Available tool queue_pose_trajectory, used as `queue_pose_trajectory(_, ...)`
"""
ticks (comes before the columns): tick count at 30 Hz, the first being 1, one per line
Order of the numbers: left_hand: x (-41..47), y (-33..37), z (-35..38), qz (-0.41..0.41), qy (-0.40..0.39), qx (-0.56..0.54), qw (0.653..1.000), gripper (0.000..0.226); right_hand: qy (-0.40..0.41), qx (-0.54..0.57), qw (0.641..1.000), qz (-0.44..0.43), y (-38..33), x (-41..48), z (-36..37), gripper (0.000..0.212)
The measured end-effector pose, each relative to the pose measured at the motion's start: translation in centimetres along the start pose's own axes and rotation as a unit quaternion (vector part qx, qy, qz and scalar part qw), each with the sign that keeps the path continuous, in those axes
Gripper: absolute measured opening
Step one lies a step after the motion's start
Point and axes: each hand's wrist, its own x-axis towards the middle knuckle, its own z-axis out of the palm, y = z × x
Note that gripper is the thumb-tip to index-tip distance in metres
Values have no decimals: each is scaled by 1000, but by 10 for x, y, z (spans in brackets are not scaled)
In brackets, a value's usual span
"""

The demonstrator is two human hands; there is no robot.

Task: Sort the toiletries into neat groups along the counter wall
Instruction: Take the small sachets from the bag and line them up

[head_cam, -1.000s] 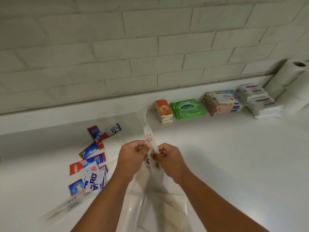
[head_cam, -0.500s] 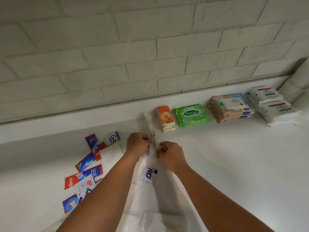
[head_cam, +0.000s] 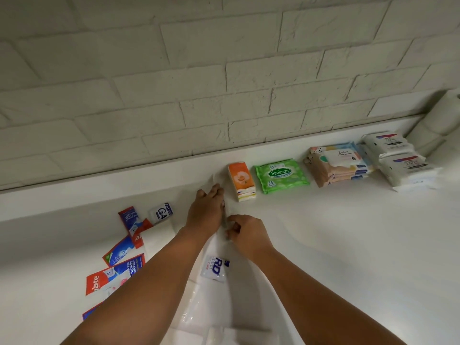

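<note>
orange tissue pack, green wipes, stacked wipes and white packs already lined the wall; toothpaste sachets lay scattered, unsorted. the left hand pressed straight fingers on the clear sachet strip beside the tissue pack, the right hand pinching it lower down

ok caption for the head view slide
Left hand and right hand position a clear sachet strip beside the orange tissue pack.

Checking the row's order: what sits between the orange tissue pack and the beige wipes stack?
Only the green Sanicare wipes pack, lying flat; the head view shows it.
</note>
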Motion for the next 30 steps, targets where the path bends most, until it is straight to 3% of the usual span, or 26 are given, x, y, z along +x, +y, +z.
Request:
queue_pose_trajectory(9, -7, 0, 1, -54, -10, 35, 998, 50, 1, -14, 1000, -12, 8, 0, 3, 35)
queue_pose_trajectory(17, -41, -2, -36, -57, -7, -97, 994, 52, 38, 41, 998, 26, 3, -7, -4, 32)
queue_pose_trajectory(23, -115, -20, -63, -39, 81, -161, 983, 37, 88, 49, 994, -34, -21, -36, 5, 23)
queue_pose_trajectory(30, -213, -43, -70, -94, 85, -195, 973, 28, 17, 37, 991, -127, -55, -105, 44, 25)
